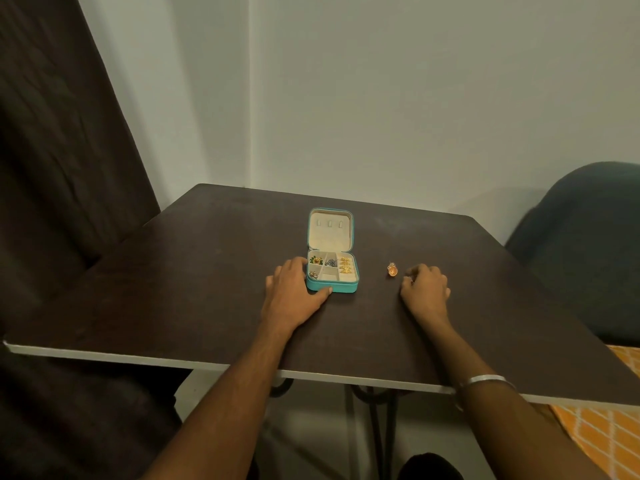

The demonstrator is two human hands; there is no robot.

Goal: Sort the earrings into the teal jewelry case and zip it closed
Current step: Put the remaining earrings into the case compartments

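The teal jewelry case [331, 288] sat open near the surface [207, 271] centre, lid upright at the rear. Tray compartments held earrings: green-gold pcs rear left, blue-grey pcs rear centre, gold pcs [345, 265] at right; front centre looked empty. One orange-gold earring [392, 270] lay loose on the surface, right of the case and just beside the right hand [426, 289]. Right grip was curled, fingertips at a small item; whether it pinched it cannot be told. Left hand [294, 292] braced the case's left side, fingers relaxed, thumb along the front wall. A metal bangle [485, 380] circled the right forearm. Dark curtain [62, 150] at left.
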